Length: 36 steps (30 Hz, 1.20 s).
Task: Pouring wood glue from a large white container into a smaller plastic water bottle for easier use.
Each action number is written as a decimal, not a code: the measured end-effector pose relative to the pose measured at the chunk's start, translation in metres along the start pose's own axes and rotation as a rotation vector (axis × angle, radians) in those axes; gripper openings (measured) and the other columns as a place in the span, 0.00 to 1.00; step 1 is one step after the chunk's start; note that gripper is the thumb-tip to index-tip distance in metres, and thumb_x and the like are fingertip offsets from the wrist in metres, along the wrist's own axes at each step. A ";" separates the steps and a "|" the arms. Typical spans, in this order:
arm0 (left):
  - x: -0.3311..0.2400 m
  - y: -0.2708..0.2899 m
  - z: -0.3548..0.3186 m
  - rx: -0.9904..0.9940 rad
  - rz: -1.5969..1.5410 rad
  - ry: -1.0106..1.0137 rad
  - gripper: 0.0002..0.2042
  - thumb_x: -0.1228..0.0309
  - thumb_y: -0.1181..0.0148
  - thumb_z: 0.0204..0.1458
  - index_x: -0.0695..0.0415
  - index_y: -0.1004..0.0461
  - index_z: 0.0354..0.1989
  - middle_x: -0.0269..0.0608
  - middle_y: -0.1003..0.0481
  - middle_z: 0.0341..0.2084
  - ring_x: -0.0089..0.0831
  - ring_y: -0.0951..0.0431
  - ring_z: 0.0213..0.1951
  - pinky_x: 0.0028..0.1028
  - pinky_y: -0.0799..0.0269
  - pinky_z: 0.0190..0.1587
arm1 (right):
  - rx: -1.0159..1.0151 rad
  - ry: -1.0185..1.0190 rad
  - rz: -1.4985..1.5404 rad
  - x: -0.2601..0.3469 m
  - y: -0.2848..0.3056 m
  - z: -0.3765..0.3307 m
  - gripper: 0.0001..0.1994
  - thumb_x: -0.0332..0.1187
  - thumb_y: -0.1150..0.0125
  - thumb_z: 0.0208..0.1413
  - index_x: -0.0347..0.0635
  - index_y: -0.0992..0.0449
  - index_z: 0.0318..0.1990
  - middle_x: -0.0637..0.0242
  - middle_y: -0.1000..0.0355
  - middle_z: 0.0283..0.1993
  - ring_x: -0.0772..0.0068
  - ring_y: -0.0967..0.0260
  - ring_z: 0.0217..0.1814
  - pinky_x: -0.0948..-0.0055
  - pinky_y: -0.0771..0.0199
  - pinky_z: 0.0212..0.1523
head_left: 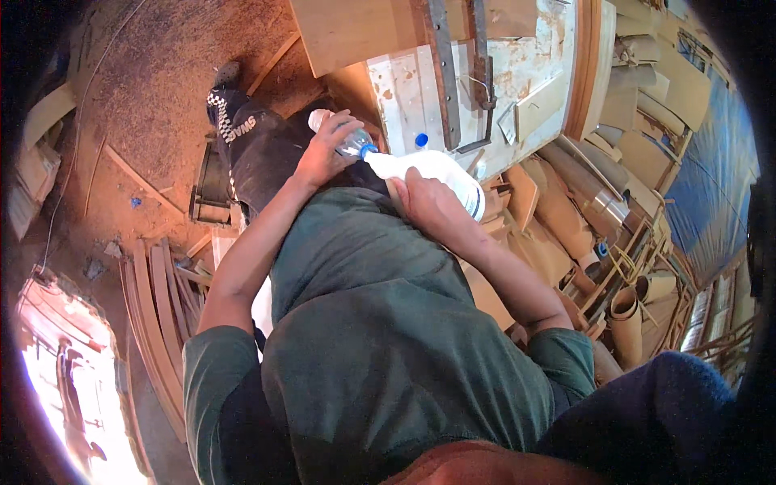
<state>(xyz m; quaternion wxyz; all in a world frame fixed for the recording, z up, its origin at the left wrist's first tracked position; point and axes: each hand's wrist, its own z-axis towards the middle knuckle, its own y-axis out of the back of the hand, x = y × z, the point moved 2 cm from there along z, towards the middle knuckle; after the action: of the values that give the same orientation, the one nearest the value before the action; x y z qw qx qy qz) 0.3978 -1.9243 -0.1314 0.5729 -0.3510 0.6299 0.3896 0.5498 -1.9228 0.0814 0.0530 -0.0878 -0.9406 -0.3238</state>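
Head view: left hand [326, 151] curls its fingers round a clear bottle [354, 145]; right hand [431, 200] grips a white bottle [453, 179], necks meeting between both hands' fingers; a blue cap [421, 140] lies beyond the right fingers.

Metal bar [441, 73] limits free room beyond white bottle [453, 173].

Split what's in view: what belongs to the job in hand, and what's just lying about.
In the job:
clear bottle, in the left hand
white bottle, in the right hand
blue cap, probably

Lying about, apparently:
wooden strips
brown board
dark metal bar
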 end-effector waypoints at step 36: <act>0.044 0.002 -0.002 -0.112 0.052 0.092 0.34 0.77 0.25 0.36 0.54 0.27 0.58 0.45 0.28 0.58 0.48 0.34 0.66 0.43 0.41 0.70 | -0.008 0.038 -0.074 -0.001 -0.024 0.043 0.20 0.47 0.55 0.70 0.35 0.33 0.36 0.42 0.26 0.22 0.36 0.26 0.26 0.43 0.26 0.25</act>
<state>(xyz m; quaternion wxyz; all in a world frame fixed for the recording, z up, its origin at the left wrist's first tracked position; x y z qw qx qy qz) 0.3908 -1.9248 -0.1752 0.5125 -0.3837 0.6415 0.4227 0.5441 -1.9143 0.0329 0.0587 -0.0469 -0.9407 -0.3309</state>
